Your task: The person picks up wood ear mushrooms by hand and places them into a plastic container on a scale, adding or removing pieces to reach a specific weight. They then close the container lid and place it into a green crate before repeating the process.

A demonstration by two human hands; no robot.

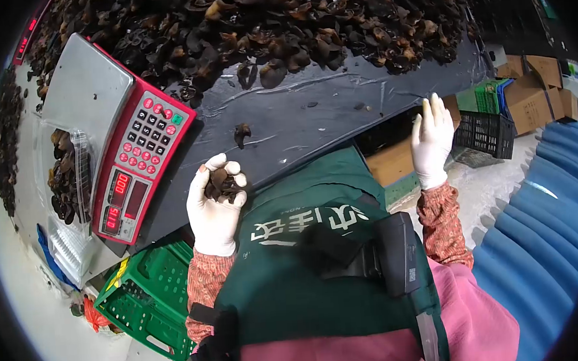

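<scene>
Cupped around wood-ear mushrooms (221, 187) at nine o'clock, the left hand (212, 215) seems at a gathering step, the right hand (431, 146) flat and unladen at three o'clock, the next move likely calling for a gentle hold.

A dark table (328, 122) with a creased, shiny surface bears a broad heap of curled, brown-black fungus pieces (266, 23) along its far side; nearer lie one loose piece (241, 135), a few small scraps (359, 106) and, at left, a red digital scale (144, 140).
</scene>
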